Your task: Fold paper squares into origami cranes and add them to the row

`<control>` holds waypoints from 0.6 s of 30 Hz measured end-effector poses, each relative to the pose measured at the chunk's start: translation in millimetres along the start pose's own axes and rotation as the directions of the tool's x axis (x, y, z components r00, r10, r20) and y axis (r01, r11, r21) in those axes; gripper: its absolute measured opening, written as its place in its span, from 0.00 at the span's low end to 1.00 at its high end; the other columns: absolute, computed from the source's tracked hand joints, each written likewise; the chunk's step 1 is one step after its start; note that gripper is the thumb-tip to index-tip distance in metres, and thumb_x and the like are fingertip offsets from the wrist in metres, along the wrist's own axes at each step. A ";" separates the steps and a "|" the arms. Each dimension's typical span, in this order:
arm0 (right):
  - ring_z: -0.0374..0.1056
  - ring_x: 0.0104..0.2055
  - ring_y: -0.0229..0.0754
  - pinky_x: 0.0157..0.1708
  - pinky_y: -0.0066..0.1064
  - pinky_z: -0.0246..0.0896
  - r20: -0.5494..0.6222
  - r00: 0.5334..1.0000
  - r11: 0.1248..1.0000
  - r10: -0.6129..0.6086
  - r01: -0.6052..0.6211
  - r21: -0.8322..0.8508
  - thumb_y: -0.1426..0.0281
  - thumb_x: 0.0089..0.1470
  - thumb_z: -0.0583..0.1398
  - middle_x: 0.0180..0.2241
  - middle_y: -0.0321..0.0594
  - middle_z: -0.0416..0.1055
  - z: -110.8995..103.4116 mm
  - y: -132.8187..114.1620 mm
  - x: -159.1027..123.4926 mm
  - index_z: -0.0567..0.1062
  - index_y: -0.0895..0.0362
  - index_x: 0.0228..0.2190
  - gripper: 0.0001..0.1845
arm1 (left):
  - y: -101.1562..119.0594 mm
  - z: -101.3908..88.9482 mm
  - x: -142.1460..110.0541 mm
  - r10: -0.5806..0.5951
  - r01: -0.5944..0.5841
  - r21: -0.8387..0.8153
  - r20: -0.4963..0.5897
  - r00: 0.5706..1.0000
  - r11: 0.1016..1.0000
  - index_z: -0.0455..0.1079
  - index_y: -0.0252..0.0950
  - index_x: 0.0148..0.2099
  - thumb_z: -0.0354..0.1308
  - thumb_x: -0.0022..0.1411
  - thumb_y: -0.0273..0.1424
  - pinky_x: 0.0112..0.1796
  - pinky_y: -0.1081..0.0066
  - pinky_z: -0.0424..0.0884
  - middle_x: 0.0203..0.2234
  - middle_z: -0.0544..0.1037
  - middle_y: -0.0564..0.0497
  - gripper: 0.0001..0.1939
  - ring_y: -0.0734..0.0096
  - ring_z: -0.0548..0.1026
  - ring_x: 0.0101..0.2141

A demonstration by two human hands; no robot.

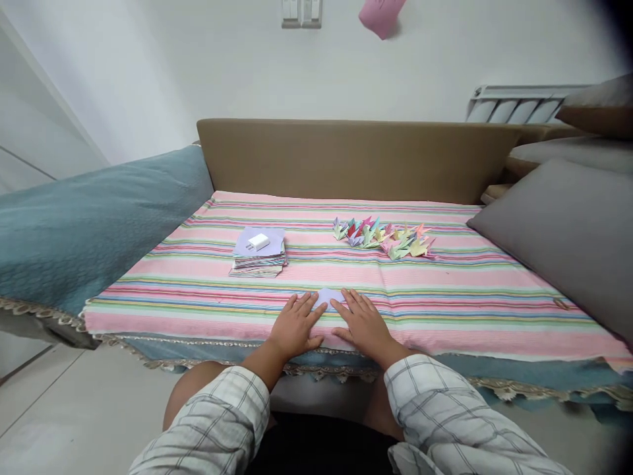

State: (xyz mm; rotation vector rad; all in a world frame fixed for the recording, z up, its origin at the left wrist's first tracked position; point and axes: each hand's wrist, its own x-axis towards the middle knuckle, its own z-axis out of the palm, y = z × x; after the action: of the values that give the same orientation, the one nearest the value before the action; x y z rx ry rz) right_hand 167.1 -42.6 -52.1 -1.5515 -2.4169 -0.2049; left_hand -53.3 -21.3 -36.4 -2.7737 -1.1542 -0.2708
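Note:
A small piece of lavender paper [328, 297] lies on the striped cloth [316, 264] near the front edge of the seat. It looks folded, though my fingers hide its sides. My left hand [297, 323] rests flat with fingers spread, its fingertips on the paper's left side. On the right side, my right hand [363, 323] lies the same way, fingers stretched out over the paper's edge. Beyond and to the left stands a stack of square paper sheets [260, 260], lavender on top. Several folded paper cranes [386, 239] in many colours sit together farther back on the right.
A white charger plug [258, 242] lies on top of the paper stack. Grey cushions [558, 231] lean at the right. A blue-covered armrest [113, 211] bounds the left, and a brown backrest [346, 158] runs along the back. A small brownish object [560, 303] lies near the cushions.

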 end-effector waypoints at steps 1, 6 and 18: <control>0.45 0.64 0.54 0.59 0.48 0.42 -0.002 1.000 1.000 0.011 -0.011 -0.003 0.48 0.52 0.55 0.63 0.50 0.49 -0.1 1.7 -1.4 0.59 0.50 0.59 0.36 | 0.1 -0.1 0.3 -0.004 0.004 -0.003 0.004 1.000 1.000 0.52 0.43 0.64 0.58 0.52 0.45 0.59 0.52 0.44 0.63 0.54 0.44 0.39 0.54 0.52 0.62; 0.46 0.63 0.53 0.59 0.47 0.43 -0.011 0.998 0.998 0.066 -0.067 -0.011 0.48 0.52 0.54 0.63 0.49 0.50 -0.1 9.7 -6.5 0.60 0.52 0.58 0.37 | 0.6 0.2 1.0 -0.009 0.010 -0.017 0.007 1.000 1.000 0.53 0.42 0.64 0.59 0.52 0.45 0.60 0.52 0.44 0.63 0.54 0.43 0.39 0.53 0.52 0.62; 0.52 0.61 0.53 0.57 0.48 0.48 -0.176 0.951 0.967 0.253 -0.242 0.079 0.51 0.57 0.50 0.58 0.57 0.57 -6.2 27.8 -14.3 0.67 0.65 0.51 0.33 | 1.4 0.3 1.4 -0.012 0.011 -0.014 -0.008 1.000 1.000 0.53 0.42 0.64 0.58 0.52 0.46 0.59 0.53 0.44 0.63 0.53 0.43 0.39 0.54 0.51 0.62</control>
State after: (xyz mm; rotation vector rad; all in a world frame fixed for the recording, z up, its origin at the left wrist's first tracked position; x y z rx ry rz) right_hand 198.8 -45.0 -51.0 -1.7099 -2.0481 -0.2188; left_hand -51.3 -21.3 -36.5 -2.7761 -1.1712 -0.2928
